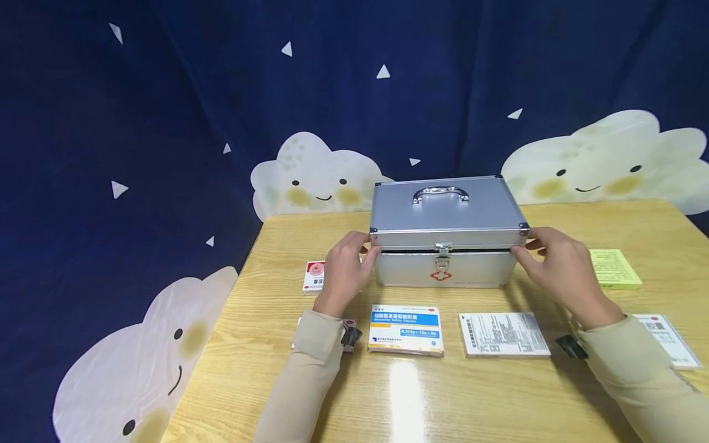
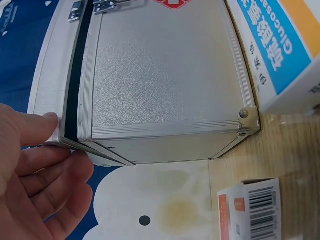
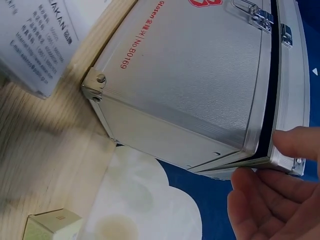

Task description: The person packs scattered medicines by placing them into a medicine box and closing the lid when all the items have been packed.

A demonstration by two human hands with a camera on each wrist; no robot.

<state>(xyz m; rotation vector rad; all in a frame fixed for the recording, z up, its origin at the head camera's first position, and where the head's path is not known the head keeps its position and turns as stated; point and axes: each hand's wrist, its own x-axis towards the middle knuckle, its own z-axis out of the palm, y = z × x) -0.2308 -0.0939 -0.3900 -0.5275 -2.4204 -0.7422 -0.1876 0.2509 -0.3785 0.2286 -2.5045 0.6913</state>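
Observation:
A silver aluminium first-aid box (image 1: 410, 271) with a red cross stands in the middle of the table in the head view. Its lid (image 1: 399, 209), topped by a chrome handle (image 1: 441, 191), is slightly raised, with a dark gap along the front. At the lid's front left corner, my left hand (image 1: 346, 267) pinches the edge; the left wrist view shows thumb (image 2: 37, 127) in front and fingers curled beneath. My right hand (image 1: 565, 271) grips the opposite front corner, its thumb (image 3: 295, 142) on the lid's front edge. The front latch (image 1: 442, 261) hangs unfastened.
Before the box lie a blue-and-white medicine box (image 1: 404, 329) and a white printed box (image 1: 501, 335). A red-and-white box (image 1: 312, 277) sits left, partly behind my hand. On the right are a yellow-green box (image 1: 615, 267) and a white box (image 1: 670, 341). A dark blue curtain (image 1: 332, 92) hangs behind.

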